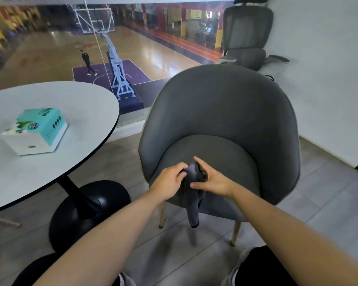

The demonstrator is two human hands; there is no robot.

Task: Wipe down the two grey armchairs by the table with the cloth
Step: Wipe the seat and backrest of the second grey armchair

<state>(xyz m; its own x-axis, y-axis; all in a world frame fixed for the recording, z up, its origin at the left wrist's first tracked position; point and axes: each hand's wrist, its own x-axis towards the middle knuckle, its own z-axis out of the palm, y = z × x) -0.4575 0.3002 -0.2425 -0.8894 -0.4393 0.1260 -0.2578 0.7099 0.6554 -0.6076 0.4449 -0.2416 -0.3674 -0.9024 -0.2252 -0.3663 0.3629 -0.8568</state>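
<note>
A grey armchair (225, 108) with a curved back and light wooden legs stands in front of me, to the right of the round table. A dark grey cloth (192, 201) hangs bunched over the front of its seat. My left hand (168, 181) grips the cloth's top from the left. From the right, my right hand (212, 180) pinches the same bunch between thumb and fingers. Only one grey armchair is in view.
A round white table (74, 104) on a black pedestal base (85, 211) stands at the left, with a teal and white tissue box (34, 131) on it. A grey office chair (246, 36) stands behind by the white wall. A glass wall runs behind. The floor is tiled.
</note>
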